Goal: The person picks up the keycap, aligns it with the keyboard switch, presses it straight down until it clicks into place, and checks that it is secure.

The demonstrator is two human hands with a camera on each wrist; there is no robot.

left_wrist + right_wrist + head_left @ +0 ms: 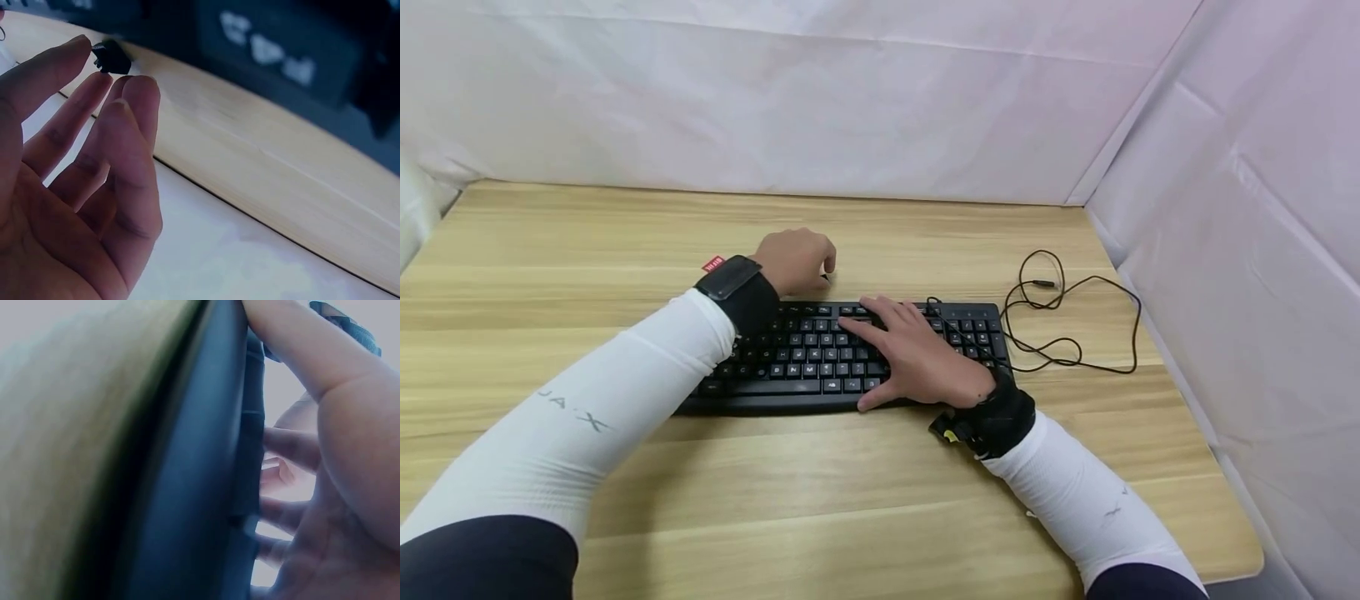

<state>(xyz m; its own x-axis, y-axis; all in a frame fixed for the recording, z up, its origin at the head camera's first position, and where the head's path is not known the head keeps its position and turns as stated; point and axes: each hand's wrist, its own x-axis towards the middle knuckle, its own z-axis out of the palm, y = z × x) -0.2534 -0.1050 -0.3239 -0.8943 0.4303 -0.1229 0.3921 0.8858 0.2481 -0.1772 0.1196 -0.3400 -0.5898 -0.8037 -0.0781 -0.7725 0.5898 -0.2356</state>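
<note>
A black keyboard (775,406) lies across the middle of the wooden table, its front edge toward me. My right hand (917,354) rests on its right half, fingers spread and nearly straight over the keys, thumb at the front edge. The right wrist view shows the keyboard's edge (194,462) close up beside the thumb. Just behind the keyboard, my left hand (796,260) has its thumb and fingers curled together. At those fingertips, in the left wrist view, is a small black plastic piece (114,57) pinched beside the thumb tip; its exact kind is unclear.
A thin black cable (1131,308) lies in loops at the right of the table, with a dark plug-like end (1043,283) among them. White cloth walls (850,108) stand behind the table and along its right side.
</note>
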